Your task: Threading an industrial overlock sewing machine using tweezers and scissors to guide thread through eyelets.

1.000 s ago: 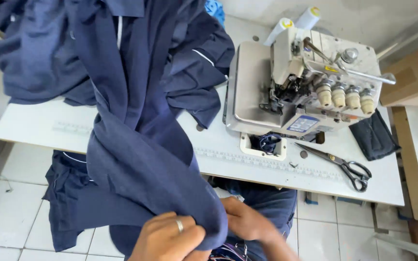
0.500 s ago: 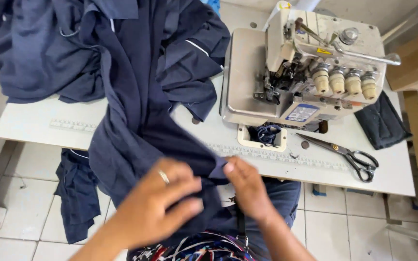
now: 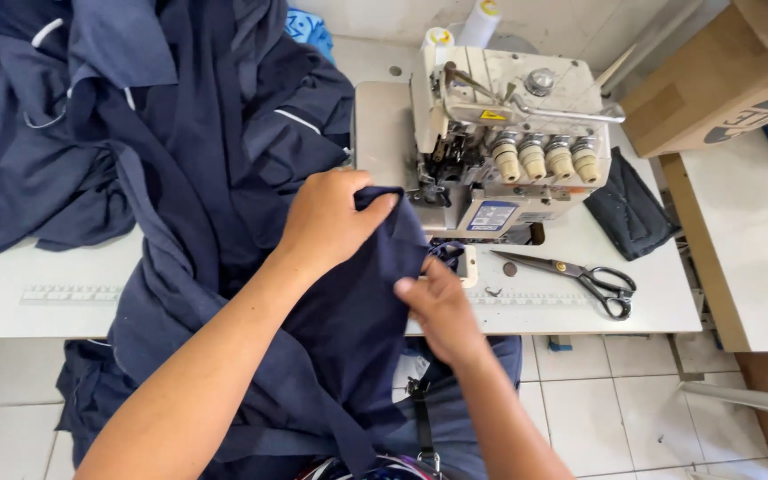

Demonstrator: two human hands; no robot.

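Raised from the lap since the earlier frame, navy fabric (image 3: 348, 293) is gripped by the left hand (image 3: 331, 218) and pinched by the right hand (image 3: 437, 307) beside the overlock machine (image 3: 500, 151).

Navy fabric (image 3: 348, 293): raised from lap to table edge; left hand (image 3: 331, 222) now beside sewing machine (image 3: 500, 151), right hand (image 3: 437, 307) trailing.

Illumination is bright, even and diffuse, with no single source in view; the white table (image 3: 64, 293) and floor tiles (image 3: 597, 391) read near full brightness without clipped glare. Shadows are soft and short, falling under the sewing machine (image 3: 500, 151) and in the folds of the navy fabric (image 3: 180, 160), where detail sinks toward black. Focus is sharp at frame centre, with slight wide-angle bending toward the right edge and mild softness on the forearms at the bottom
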